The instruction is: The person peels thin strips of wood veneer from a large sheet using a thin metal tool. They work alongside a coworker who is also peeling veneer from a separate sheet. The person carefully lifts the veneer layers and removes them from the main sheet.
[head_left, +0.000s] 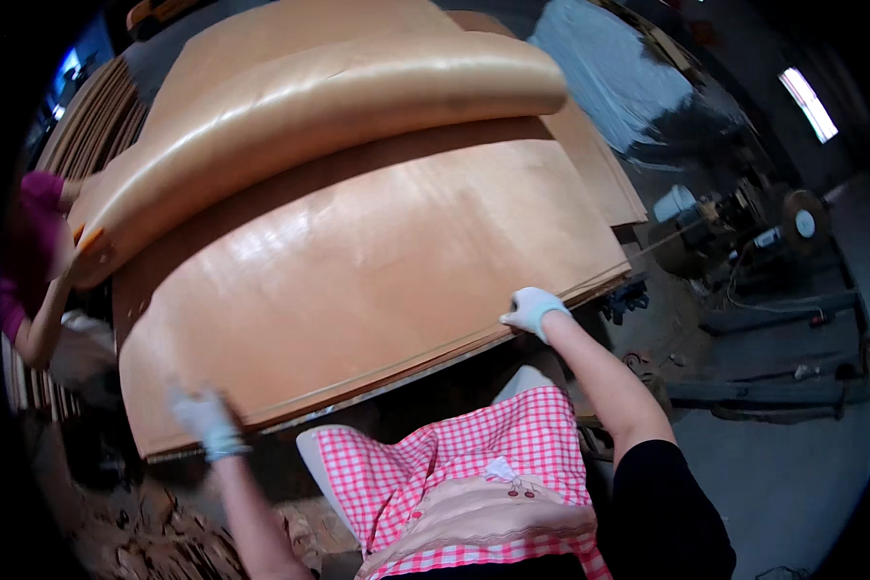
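A large stack of thin wood veneer sheets [358, 280] lies flat in front of me. My right hand [530, 309], in a white glove, grips the near edge of the top sheet at the right. My left hand [206, 422], also gloved and blurred, rests on the near edge at the left; whether it grips the sheet is unclear. On the far side another veneer sheet [309, 106] curls over in a long roll, held at its left end by a co-worker's hand [89, 253].
The co-worker in a magenta sleeve [24, 251] stands at the left. More veneer stacks [87, 106] sit at the back left. Machinery and metal rails [773, 290] occupy the right on a grey floor. Wood scraps [145, 532] litter the ground at lower left.
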